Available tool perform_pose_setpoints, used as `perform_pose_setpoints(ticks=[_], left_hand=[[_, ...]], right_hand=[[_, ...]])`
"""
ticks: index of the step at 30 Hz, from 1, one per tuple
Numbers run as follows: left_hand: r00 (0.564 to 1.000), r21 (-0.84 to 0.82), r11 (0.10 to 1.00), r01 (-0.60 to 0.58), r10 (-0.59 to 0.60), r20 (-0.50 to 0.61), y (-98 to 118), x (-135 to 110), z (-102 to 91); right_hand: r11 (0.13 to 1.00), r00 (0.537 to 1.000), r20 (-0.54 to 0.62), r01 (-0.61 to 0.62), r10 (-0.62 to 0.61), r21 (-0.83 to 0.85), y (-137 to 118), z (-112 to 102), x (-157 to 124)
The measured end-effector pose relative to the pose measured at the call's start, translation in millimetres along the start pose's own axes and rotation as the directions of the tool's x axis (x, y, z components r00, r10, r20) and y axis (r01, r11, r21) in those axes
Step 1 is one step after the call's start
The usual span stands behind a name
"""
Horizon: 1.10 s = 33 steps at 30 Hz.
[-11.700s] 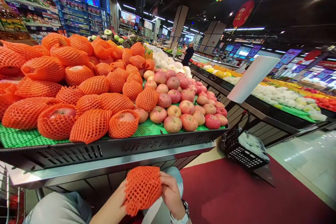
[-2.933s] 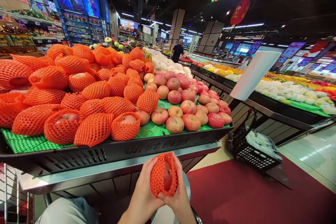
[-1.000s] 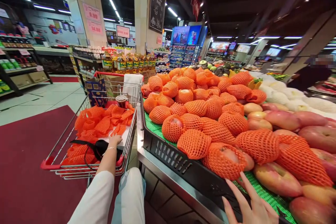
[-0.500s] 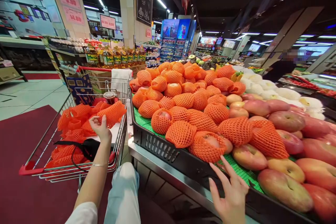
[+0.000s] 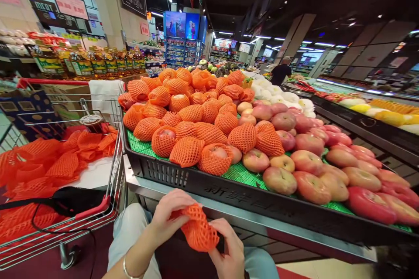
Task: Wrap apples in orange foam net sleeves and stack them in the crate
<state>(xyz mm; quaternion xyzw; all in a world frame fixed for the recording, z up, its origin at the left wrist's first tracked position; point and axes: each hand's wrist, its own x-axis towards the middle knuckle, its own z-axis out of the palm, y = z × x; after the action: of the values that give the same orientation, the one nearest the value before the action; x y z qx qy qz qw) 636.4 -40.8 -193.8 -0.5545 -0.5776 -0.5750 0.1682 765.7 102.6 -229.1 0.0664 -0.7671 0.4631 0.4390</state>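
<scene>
- Turned from the shopping cart (image 5: 94,209) since half a second ago, the person now faces the bench (image 5: 139,185) more squarely; the left grip (image 5: 166,216) has come away from the cart, the right grip (image 5: 231,246) from the tray's edge, and both meet over the lap (image 5: 129,229).
- Bench, across the middle of the view: it carries a black slotted tray (image 5: 242,196) lined with green mesh. Orange netted fruit (image 5: 186,150) is heaped on the left, bare apples (image 5: 307,161) lie to the right, and neither pile looks altered.
- Cart, now at the left side: loose orange nets (image 5: 63,165) lie in it, well apart from both grips.
- Left grip: back of the hand upward, thumb and fingers closed on one end of a net sleeve (image 5: 199,229). A thin bracelet circles the wrist.
- Right grip: thumb and fingertips pinched on the opposite end.
- Held net sleeve, smallest of all: bunched between the two grips, above the lap and just in front of the bench. It looks slack, and I cannot make out fruit inside. To my eye, the work has passed from reaching aside to shaping this sleeve two-handed.
</scene>
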Motion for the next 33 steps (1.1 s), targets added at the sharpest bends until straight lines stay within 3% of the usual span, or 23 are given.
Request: perform_pose_setpoints(ticks=[3, 5, 8, 10, 14, 19, 22, 25, 27, 29, 31, 33], left_hand=[[0.983, 0.065, 0.992, 0.108, -0.096, -0.154, -10.3, -10.2, 18.1], [0.97, 0.14, 0.981, 0.134, -0.101, -0.22, -16.4, -18.4, 23.3], [0.937, 0.261, 0.953, 0.154, -0.057, -0.344, -23.1, -24.6, 24.9], [0.905, 0.237, 0.959, 0.157, -0.043, -0.424, -26.8, -24.6, 24.7], [0.902, 0.159, 0.98, 0.116, -0.037, -0.431, -29.5, -22.3, 27.1], [0.911, 0.042, 0.988, 0.148, -0.12, -0.394, -22.5, -24.2, 37.1], [0.864, 0.105, 0.982, 0.159, -0.086, -0.497, -23.5, -27.1, 43.3], [0.791, 0.216, 0.959, 0.185, -0.015, -0.611, -29.9, -26.0, 45.8], [0.809, 0.255, 0.955, 0.155, 0.026, -0.588, -32.1, -17.5, 43.2], [0.874, 0.273, 0.96, 0.06, 0.082, -0.48, -27.5, 1.8, 36.3], [0.932, 0.317, 0.946, -0.07, 0.176, -0.318, -13.3, 34.0, 26.0], [0.963, 0.409, 0.893, -0.187, 0.249, -0.104, 8.7, 78.8, 15.9]], right_hand=[[0.973, 0.963, -0.144, -0.222, 0.229, 0.062, 7.7, 6.6, -12.5], [0.944, 0.927, -0.194, -0.3, 0.322, 0.137, 13.1, 8.5, -18.3], [0.938, 0.937, -0.14, -0.293, 0.32, 0.183, 16.9, 8.7, -17.9], [0.936, 0.934, -0.123, -0.314, 0.335, 0.161, 17.4, 7.5, -13.2], [0.93, 0.883, -0.292, -0.351, 0.367, 0.109, 18.8, 4.4, -5.9], [0.955, 0.841, -0.459, -0.212, 0.287, 0.209, 22.5, 3.9, -9.7], [0.891, 0.819, -0.402, -0.266, 0.41, 0.367, 26.9, 5.6, -18.3], [0.833, 0.819, -0.257, -0.403, 0.513, 0.378, 30.5, 6.9, -25.8], [0.848, 0.843, -0.202, -0.425, 0.498, 0.316, 26.9, 4.7, -23.4], [0.894, 0.887, -0.163, -0.397, 0.432, 0.209, 15.2, -3.0, -10.4], [0.954, 0.946, -0.12, -0.298, 0.3, 0.037, -3.2, -17.8, 14.9], [0.983, 0.994, -0.064, -0.096, 0.087, -0.157, -22.5, -38.4, 51.7]])
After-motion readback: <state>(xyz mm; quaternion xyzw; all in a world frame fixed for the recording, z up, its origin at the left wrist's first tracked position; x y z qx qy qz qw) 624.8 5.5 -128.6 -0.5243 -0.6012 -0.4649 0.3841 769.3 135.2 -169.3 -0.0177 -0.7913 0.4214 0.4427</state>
